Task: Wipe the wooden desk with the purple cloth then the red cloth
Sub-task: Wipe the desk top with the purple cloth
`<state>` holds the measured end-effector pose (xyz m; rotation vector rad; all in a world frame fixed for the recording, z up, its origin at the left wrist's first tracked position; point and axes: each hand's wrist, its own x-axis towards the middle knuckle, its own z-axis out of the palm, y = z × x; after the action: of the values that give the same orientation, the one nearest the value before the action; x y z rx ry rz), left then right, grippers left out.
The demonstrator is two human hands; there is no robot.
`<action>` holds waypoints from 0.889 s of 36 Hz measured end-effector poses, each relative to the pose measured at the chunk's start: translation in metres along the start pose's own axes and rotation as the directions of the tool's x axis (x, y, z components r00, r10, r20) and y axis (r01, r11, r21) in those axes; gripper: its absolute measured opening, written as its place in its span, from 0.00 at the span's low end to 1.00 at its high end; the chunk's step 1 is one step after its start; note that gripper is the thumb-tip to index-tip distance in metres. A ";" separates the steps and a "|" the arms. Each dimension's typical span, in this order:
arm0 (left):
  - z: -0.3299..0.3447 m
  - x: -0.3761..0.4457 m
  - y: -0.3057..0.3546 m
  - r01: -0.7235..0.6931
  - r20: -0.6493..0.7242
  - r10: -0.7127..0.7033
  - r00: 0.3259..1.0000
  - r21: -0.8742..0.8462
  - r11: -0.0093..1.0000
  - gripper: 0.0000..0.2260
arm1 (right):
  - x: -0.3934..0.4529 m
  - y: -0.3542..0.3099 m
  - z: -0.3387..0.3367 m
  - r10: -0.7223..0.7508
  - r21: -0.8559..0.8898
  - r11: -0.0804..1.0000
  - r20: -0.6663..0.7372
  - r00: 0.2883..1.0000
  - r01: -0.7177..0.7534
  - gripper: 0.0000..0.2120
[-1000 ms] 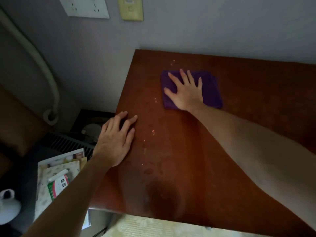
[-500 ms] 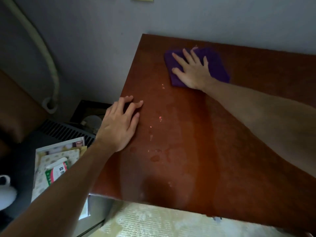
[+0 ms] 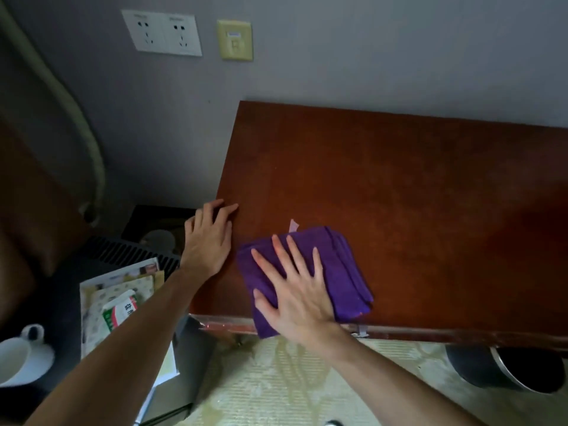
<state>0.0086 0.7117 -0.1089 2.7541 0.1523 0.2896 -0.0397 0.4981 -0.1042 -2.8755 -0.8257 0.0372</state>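
Here two flat hands: right (image 3: 299,298) presses one purple cloth (image 3: 344,272), left (image 3: 207,241) apparently rests on desk (image 3: 399,186).

wooden desk (image 3: 415,195), purple cloth (image 3: 344,272) near front edge

right hand (image 3: 299,298) flat on purple cloth (image 3: 338,272) at desk (image 3: 415,186) front edge, left hand (image 3: 209,238) beside

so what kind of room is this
Probably a hotel or guest room, though that is a guess: a wooden desk against a wall with sockets, a white cup and packets beside it, patterned carpet below.
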 end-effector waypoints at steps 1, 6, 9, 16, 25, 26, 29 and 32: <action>0.001 0.001 -0.001 0.017 0.003 -0.017 1.000 -0.028 0.999 0.18 | 0.006 0.002 0.000 -0.008 0.003 1.000 0.002 1.000 0.008 0.33; 0.005 -0.001 -0.005 0.018 -0.016 -0.020 1.000 -0.086 0.996 0.20 | 0.070 0.014 0.000 0.033 0.029 0.999 -0.004 0.999 -0.033 0.33; 0.006 -0.003 -0.003 -0.022 -0.020 0.021 1.000 -0.049 0.999 0.20 | 0.142 0.032 -0.004 0.066 0.049 0.997 0.008 0.998 -0.066 0.32; 0.010 0.000 -0.002 -0.013 -0.028 0.013 1.000 0.009 1.000 0.19 | 0.319 0.086 -0.012 0.061 0.035 0.998 -0.005 0.998 -0.061 0.31; 0.013 0.006 -0.004 0.005 -0.028 -0.004 1.000 0.006 1.000 0.18 | 0.431 0.103 -0.020 0.115 0.038 0.992 0.044 0.992 -0.116 0.33; 0.013 0.006 -0.003 0.008 -0.026 -0.008 1.000 0.000 1.000 0.18 | 0.434 0.103 -0.019 0.130 0.038 0.991 0.042 0.991 -0.132 0.33; 0.013 0.005 -0.002 0.013 -0.034 -0.014 0.999 -0.004 1.000 0.18 | 0.437 0.100 -0.019 0.122 0.031 0.992 0.053 0.991 -0.124 0.33; 0.011 0.005 -0.005 0.022 -0.046 -0.022 0.999 -0.010 1.000 0.17 | 0.428 0.098 -0.017 0.093 0.016 0.995 0.064 0.994 -0.094 0.32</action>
<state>0.0159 0.7133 -0.1198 2.7357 0.1928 0.3467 0.3764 0.6402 -0.0945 -2.9069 -0.6970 0.1458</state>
